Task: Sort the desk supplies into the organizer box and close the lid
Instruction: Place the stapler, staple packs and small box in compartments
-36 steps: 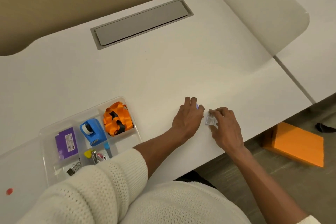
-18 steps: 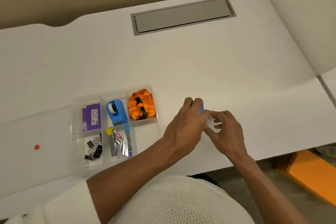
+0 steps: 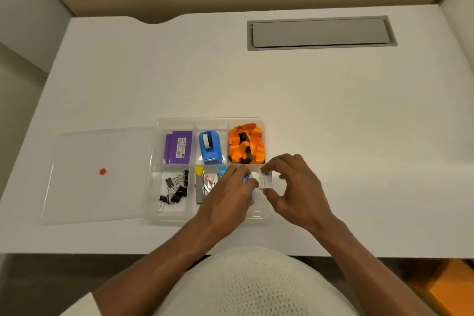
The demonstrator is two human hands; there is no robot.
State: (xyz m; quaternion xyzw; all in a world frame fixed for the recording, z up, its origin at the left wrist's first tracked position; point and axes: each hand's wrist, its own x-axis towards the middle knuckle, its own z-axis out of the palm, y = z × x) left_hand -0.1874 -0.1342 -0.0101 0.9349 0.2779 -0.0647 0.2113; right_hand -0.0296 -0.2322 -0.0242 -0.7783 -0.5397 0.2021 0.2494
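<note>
A clear organizer box (image 3: 210, 122) with several compartments lies on the white desk, its clear lid (image 3: 97, 174) folded open to the left. Inside are purple boxes (image 3: 178, 147), a blue tape dispenser (image 3: 210, 147), an orange lanyard (image 3: 246, 143), black binder clips (image 3: 174, 190) and a pile of small tools (image 3: 202, 185). My left hand (image 3: 225, 200) is over the front right compartment, fingers on a small blue item (image 3: 247, 179). My right hand (image 3: 295, 187) pinches a small white box (image 3: 265, 179) at that compartment's right edge.
A grey cable hatch (image 3: 320, 33) is set into the desk at the back right. A red dot sticker (image 3: 102, 171) sits on the lid. An orange object (image 3: 446, 287) lies on the floor at the lower right. Partition walls stand behind and left of the desk.
Both hands have carried the small items from the bare desk on the right over to the box's front right compartment. The view has swung left, so the box sits near the centre.
</note>
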